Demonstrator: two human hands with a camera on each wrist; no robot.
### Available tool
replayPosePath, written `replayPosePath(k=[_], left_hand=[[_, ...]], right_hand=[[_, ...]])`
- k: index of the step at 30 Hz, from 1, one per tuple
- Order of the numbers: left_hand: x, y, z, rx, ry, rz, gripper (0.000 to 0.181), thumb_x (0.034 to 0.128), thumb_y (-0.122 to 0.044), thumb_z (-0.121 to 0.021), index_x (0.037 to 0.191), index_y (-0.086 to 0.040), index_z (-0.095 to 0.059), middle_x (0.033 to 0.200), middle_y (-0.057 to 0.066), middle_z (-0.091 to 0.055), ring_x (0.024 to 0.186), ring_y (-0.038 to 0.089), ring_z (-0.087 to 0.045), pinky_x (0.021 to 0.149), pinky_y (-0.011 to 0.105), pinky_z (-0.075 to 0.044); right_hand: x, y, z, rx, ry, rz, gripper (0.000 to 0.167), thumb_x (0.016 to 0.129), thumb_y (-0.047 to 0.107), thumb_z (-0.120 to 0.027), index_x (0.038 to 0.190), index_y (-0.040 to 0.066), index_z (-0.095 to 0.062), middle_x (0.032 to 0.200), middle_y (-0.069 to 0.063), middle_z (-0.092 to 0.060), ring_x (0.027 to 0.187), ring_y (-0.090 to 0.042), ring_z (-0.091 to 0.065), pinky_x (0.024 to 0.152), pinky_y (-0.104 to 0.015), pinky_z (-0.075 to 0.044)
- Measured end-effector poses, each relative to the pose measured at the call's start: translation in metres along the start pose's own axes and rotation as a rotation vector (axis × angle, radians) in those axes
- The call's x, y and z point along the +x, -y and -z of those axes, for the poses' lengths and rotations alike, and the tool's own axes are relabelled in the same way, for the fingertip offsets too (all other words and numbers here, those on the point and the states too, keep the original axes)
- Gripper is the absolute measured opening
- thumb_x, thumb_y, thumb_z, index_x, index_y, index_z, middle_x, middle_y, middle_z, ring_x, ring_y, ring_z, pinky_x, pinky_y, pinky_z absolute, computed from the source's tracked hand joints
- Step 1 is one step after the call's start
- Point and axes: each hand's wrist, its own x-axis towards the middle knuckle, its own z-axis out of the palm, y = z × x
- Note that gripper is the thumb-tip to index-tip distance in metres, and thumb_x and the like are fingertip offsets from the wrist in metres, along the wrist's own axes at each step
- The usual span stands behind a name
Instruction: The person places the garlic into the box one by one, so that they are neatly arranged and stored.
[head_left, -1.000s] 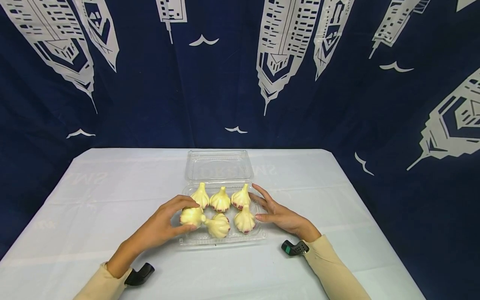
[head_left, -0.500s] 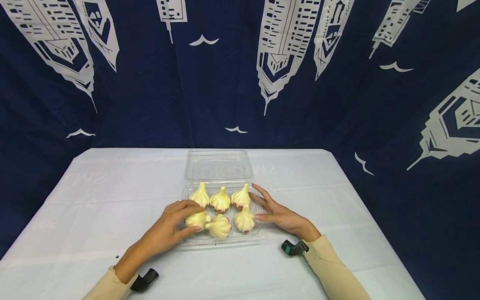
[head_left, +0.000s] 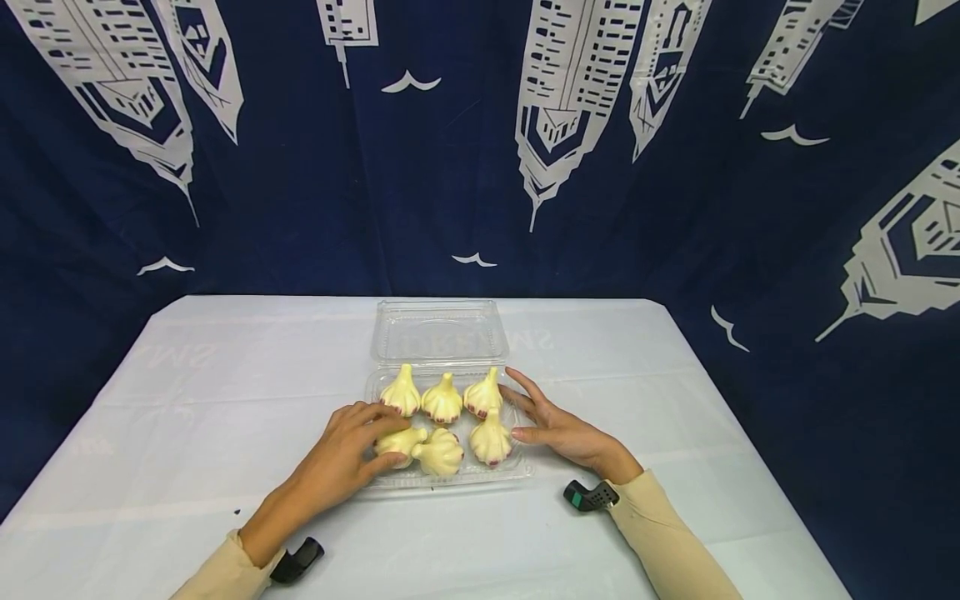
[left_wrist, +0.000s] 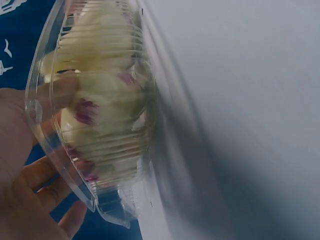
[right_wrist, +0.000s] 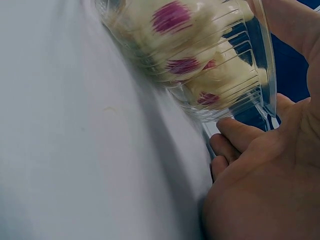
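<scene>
In the head view, several pale yellow garlic bulbs with purple marks sit in two rows inside a clear plastic clamshell container (head_left: 480,477). My left hand (head_left: 341,446) reaches over the container's left side, thumb and fingers around the front-left garlic bulb (head_left: 397,443), which lies tipped with its stem to the right. That stem meets the front-middle garlic bulb (head_left: 441,454), also on its side. Beside the container's right wall, my right hand (head_left: 558,429) has its fingers spread loosely, near the front-right garlic bulb (head_left: 491,439). The right wrist view shows its fingers (right_wrist: 240,134) by the clear wall.
The hinged clear lid (head_left: 440,332) lies folded back, flat on the white table (head_left: 247,367). A dark blue curtain (head_left: 435,183) printed with white buildings hangs behind the table's far edge. A small dark speck (head_left: 237,512) lies at the front left.
My left hand has moved slightly right and down with the front-left garlic bulb, which has shifted right against its neighbour and turned a little. My right hand has stayed still.
</scene>
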Motion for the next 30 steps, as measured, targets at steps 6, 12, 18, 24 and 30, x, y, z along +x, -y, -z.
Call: replayPosePath(k=[6,12,18,24,30], left_hand=[[0.003,-0.003,0.002,0.079,-0.008,0.01,0.04,0.0803,-0.031,-0.083,0.114,-0.012,-0.073,0.119,0.004,-0.069,0.111,0.025,-0.064,0.099,0.047,-0.047],[0.004,-0.006,0.004,0.163,-0.007,0.035,0.037,0.079,-0.035,-0.084,0.105,-0.011,-0.075,0.105,0.002,-0.073,0.102,0.022,-0.065,0.095,0.046,-0.05],[0.002,-0.008,0.006,0.249,0.013,0.031,0.036,0.0808,-0.044,-0.08,0.097,-0.013,-0.075,0.101,0.003,-0.075,0.106,0.024,-0.064,0.101,0.05,-0.043],[0.001,-0.011,0.01,0.277,0.025,0.01,0.027,0.0773,-0.039,-0.084,0.079,-0.015,-0.07,0.094,-0.001,-0.074,0.106,0.022,-0.064,0.103,0.051,-0.041],[0.002,-0.012,0.011,0.313,0.034,0.031,0.019,0.0835,-0.033,-0.08,0.08,-0.016,-0.072,0.098,-0.001,-0.074,0.107,0.02,-0.064,0.104,0.052,-0.041]], right_hand=[[0.0,-0.001,0.001,-0.001,0.001,0.003,0.091,0.1,0.011,-0.061,0.159,0.042,0.001,0.169,-0.011,0.0,0.155,-0.033,0.008,0.119,-0.066,-0.004],[0.0,-0.003,0.0,0.008,0.0,0.004,0.09,0.1,0.011,-0.061,0.159,0.042,0.0,0.169,-0.01,0.0,0.155,-0.032,0.007,0.119,-0.065,-0.004],[0.0,-0.004,0.0,0.0,0.008,0.007,0.091,0.1,0.01,-0.06,0.159,0.042,0.001,0.169,-0.009,-0.001,0.155,-0.031,0.007,0.12,-0.065,-0.004],[0.0,-0.003,0.001,-0.008,-0.002,0.007,0.091,0.1,0.01,-0.061,0.159,0.043,0.0,0.169,-0.009,-0.002,0.155,-0.03,0.006,0.12,-0.065,-0.005],[0.001,-0.002,0.0,0.002,-0.002,0.012,0.091,0.1,0.01,-0.061,0.159,0.041,0.001,0.169,-0.011,0.0,0.155,-0.032,0.007,0.119,-0.066,-0.005]])
